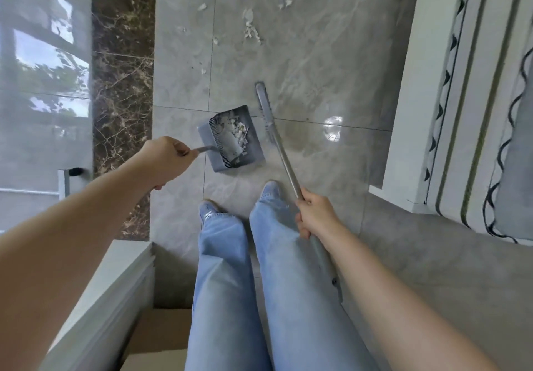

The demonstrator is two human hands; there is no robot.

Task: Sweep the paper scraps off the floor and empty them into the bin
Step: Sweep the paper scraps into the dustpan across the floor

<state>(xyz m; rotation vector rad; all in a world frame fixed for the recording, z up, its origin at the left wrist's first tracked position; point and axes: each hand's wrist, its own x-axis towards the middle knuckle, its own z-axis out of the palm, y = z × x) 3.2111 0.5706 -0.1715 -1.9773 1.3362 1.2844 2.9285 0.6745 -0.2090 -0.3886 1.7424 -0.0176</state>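
Now, 1 dustpan (230, 140), 1 broom (274, 137), 2 hands

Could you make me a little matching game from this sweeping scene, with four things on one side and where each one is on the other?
Things:
1. dustpan
2. broom
3. loose paper scraps
4. cardboard box

Places:
A. scattered on the tiles ahead
B. held by the left hand
C. beside the left leg, at the bottom edge
D. held by the right hand

Pairs: 1-B, 2-D, 3-A, 4-C
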